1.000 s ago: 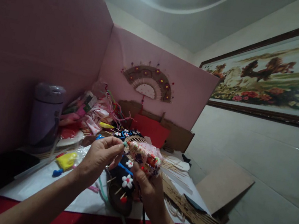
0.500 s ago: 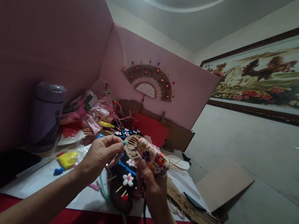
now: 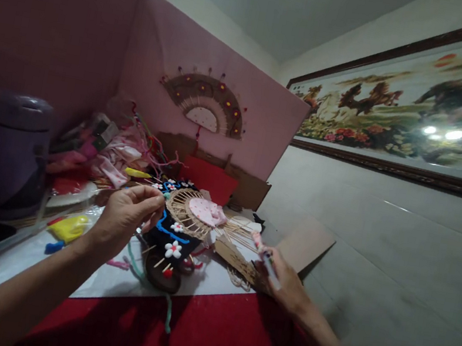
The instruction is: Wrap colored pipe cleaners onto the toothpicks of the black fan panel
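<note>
My left hand (image 3: 132, 212) is closed in a pinch at the left side of a half-round craft fan (image 3: 164, 236). A small teal bit (image 3: 167, 196) shows at its fingertips. The fan has a black band with white flowers and blue lines, a ring of thin sticks and a pink cloth centre (image 3: 206, 211). Off to the right, away from the fan, my right hand (image 3: 283, 281) is wrapped around a floral-patterned glue gun (image 3: 258, 240). A pale translucent stick (image 3: 271, 272) juts from the gun's rear. My fingers cover most of its body.
A purple flask (image 3: 12, 158) stands at the left. Yellow clay (image 3: 69, 227) and blue clay (image 3: 54, 247) lie near my left forearm. Teal yarn (image 3: 169, 314) hangs over the front edge. Torn cardboard (image 3: 238, 259) lies right of the fan; a finished fan (image 3: 208, 100) hangs on the pink board.
My right hand has swung away from the fan to the right with the glue gun, uncovering the fan's pink centre. My left hand keeps its pinch by the fan. The view has turned right.
</note>
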`<state>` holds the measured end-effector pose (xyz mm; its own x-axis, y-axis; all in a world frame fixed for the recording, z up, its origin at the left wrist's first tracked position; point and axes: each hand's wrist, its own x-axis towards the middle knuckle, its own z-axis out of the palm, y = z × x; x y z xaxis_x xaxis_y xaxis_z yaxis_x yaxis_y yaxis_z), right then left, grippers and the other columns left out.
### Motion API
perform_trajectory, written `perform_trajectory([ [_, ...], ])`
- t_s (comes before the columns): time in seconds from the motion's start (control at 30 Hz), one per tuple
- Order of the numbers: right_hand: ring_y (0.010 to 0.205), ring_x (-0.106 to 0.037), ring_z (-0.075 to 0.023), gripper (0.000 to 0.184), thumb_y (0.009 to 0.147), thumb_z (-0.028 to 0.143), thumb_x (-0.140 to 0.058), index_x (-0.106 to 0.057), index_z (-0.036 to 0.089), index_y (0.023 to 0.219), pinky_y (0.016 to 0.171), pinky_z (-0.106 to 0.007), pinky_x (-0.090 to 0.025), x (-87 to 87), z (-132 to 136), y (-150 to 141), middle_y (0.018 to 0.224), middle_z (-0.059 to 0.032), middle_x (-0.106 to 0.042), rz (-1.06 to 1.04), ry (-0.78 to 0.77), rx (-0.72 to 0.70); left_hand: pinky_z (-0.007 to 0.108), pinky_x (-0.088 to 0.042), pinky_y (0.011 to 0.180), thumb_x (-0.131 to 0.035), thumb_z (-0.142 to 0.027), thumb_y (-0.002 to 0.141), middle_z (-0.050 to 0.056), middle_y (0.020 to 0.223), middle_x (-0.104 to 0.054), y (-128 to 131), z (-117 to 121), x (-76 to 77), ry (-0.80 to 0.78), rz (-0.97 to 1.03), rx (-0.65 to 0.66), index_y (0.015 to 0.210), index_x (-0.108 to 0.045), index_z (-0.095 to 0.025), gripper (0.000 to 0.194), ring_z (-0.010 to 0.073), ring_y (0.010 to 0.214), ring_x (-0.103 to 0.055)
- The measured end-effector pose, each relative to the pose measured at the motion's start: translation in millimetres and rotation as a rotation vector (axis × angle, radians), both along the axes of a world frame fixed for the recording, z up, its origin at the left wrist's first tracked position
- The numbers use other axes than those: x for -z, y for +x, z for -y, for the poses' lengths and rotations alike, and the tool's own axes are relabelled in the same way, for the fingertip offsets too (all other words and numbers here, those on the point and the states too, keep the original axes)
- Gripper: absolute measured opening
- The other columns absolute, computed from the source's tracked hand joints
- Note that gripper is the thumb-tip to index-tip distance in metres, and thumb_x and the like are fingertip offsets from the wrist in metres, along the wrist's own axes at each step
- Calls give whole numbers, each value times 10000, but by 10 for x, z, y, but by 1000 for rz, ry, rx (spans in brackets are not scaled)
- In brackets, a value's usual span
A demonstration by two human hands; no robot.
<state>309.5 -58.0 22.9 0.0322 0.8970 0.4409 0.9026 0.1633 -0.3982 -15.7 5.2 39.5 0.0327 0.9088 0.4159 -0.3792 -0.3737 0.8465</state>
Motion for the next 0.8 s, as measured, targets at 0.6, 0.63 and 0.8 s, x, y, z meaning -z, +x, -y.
perform_trajectory([
  [0.6, 905, -585, -235, 292, 818, 250, -477, -519, 137, 1084, 723, -283, -397, 474, -262, 145, 1047, -143, -614, 151, -131, 200, 150, -298, 357, -680, -270, 687, -31, 469, -543, 9, -4, 39, 31, -54, -9, 671, -588, -138, 162, 55, 375, -424],
  [0.63, 897, -591, -226, 288, 801, 236, -494, -525, 151, 1075, 722, -275, -401, 470, -258, 146, 1039, -125, -622, 139, -132, 178, 151, -298, 359, -680, -271, 688, -32, 468, -542, 8, 0, 38, 35, -62, -13, 672, -588, -137, 163, 54, 375, -422],
  [0.8, 884, -602, -218, 271, 754, 206, -520, -564, 166, 1019, 732, -271, -413, 473, -259, 159, 994, -95, -652, 117, -139, 117, 155, -292, 358, -671, -270, 696, -36, 455, -531, 8, 10, 39, 43, -69, -9, 664, -576, -140, 165, 54, 369, -413],
])
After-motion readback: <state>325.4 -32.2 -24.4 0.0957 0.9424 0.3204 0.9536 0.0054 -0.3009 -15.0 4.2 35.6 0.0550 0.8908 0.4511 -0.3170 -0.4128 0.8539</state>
